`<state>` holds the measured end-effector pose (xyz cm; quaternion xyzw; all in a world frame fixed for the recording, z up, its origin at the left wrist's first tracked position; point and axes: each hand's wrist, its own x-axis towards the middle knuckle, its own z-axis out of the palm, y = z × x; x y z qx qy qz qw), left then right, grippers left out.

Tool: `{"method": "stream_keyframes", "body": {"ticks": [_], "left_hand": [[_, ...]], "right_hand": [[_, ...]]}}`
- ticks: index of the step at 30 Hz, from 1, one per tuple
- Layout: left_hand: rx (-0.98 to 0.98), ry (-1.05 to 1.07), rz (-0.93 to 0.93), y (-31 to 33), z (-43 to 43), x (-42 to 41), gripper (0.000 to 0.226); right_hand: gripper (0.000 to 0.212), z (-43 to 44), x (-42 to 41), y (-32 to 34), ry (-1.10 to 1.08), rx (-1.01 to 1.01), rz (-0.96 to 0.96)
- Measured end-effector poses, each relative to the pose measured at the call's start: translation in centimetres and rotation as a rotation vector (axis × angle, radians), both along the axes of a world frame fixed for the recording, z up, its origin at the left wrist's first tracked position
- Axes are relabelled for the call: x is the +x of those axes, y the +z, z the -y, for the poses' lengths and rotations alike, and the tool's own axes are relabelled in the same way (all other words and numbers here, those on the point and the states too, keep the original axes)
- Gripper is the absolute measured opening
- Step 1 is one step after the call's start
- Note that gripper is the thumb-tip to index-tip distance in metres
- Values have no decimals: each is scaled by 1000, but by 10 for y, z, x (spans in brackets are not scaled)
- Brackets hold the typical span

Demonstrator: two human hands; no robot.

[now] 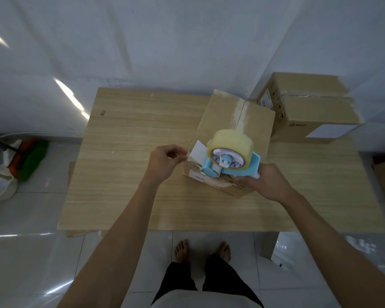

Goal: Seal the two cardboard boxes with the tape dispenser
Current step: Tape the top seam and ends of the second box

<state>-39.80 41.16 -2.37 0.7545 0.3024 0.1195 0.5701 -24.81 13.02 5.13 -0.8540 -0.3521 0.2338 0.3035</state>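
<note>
Dispenser [229,165]: blue frame, held above near end of near box [253,123], roller end pointing left. Roll [230,141] of clear yellowish tape is seated on the hub. Handle is gripped by R hand [267,183], fingers wrapped round it, over the box's near-right corner. L hand [165,163] is held just left of the roller. Thumb and forefinger are pinched on tape end [188,160], a clear strip drawn out from the roller; remaining fingers are curled. Strip is faint, edges hard to make out.

Near box: flaps closed, set on table [131,141] right of centre, skewed to table edges. Pale tape strip is seen along top seam [240,112], from far edge toward dispenser. White label [198,152] at near-left of top, partly hidden by dispenser. Another label on near side face; print not legible.

Far box [316,112]: at table's far-right corner, just beside near box; contact btw the two cannot be told. Clear tape is laid across its top seam. Logo and white label on front face.

Table: light wood grain. White sheet [142,41] is hung behind. Floor [31,252]: glossy white tiles. Bare feet [182,250] are seen below near table edge. Pale bag [0,185] on floor at left, w/ orange and green items beside it.
</note>
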Motion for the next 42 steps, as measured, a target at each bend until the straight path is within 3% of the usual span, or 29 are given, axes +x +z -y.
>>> {"method": "stream_keyframes", "body": {"ticks": [2,6,11,14,19,23,25,27,31,33,35,37,39,42], "left_hand": [[165,-7,41,-6,2,-2,23],[257,-166,92,-14,11,-1,37],[2,-60,110,-17,22,-2,39],[-3,-15,134,-16,25,1,27],[161,50,98,-17,40,-3,21],[203,77,106,-12,47,-3,23],[240,95,77,-13,49,1,21],[358,119,48,-12,56,4,19],[810,205,-103,-2,71,20,19],[1009,133,-156,2,89,37,18],[961,-87,-116,2,112,53,29],[858,-245,-272,-3,133,59,57],[917,-269,-407,-11,141,59,79],[954,-289,-444,-11,139,56,88]], "right_hand": [[31,1,-1,-6,-4,-44,9],[59,1,-1,-9,46,-70,64],[74,3,2,-14,138,-74,210],[74,6,3,-16,136,-67,224],[73,18,4,-15,152,-70,207],[41,103,24,-6,1,-211,205],[40,150,32,-2,-28,-221,293],[46,172,34,-12,-16,-216,358],[48,171,36,-28,12,-173,317],[53,175,40,-29,31,-112,316],[46,178,43,-29,51,-73,325],[38,178,45,-33,72,-65,297],[36,178,47,-38,58,-56,237],[51,188,49,-51,46,-22,227]]}}
